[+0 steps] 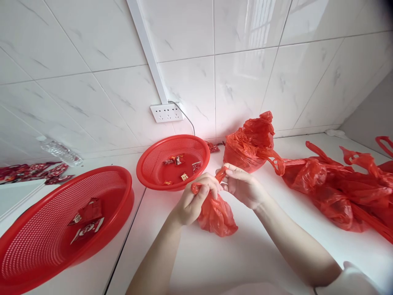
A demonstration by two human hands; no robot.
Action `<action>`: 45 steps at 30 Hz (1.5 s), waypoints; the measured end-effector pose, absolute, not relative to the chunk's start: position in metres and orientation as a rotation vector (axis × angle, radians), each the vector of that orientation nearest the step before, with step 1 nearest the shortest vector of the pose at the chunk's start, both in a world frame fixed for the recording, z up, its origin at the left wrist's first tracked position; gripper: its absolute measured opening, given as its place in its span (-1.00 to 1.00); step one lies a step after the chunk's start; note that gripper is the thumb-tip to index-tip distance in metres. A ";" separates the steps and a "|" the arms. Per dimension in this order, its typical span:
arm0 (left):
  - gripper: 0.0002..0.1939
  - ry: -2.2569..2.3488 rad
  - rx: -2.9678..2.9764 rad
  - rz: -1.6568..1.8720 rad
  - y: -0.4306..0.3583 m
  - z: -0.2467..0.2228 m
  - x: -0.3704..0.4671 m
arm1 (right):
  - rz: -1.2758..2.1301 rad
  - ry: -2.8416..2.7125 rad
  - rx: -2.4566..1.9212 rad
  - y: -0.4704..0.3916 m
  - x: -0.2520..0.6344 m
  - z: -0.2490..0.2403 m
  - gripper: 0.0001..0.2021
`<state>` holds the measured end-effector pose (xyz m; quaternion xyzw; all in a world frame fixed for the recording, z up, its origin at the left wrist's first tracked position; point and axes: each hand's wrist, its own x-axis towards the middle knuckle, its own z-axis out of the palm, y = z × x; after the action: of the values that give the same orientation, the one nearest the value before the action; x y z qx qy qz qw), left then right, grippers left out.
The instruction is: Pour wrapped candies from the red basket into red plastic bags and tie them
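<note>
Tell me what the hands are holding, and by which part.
A small red plastic bag, held by its gathered top: the left hand grips one end, the right hand pinches another.

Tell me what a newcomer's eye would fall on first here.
Probably the small red plastic bag in the middle, its top gripped by the left hand and right hand. Next come the large red basket at left and the smaller red basket below the white socket panel. Red bags crowd the right side.

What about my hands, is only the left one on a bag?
No, the left hand and right hand both grip one red bag.
</note>
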<state>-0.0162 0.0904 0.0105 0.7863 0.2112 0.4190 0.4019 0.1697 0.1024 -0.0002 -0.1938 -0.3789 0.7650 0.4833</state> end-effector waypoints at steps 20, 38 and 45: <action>-0.69 1.094 1.800 1.211 0.112 0.029 -0.065 | 0.916 -0.916 -1.133 0.126 0.251 0.018 -0.57; -0.63 1.510 1.900 0.577 0.109 0.029 -0.046 | 0.645 -2.220 -1.348 0.095 0.186 -0.012 -0.20; -0.61 1.505 1.970 0.450 0.110 0.032 -0.048 | 0.656 -2.538 -1.515 0.089 0.198 -0.067 -0.31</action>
<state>-0.0482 0.1095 0.0322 0.7444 0.5686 0.1701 0.3059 0.1978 0.0894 -0.0667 -0.4996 -0.8369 0.2163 0.0569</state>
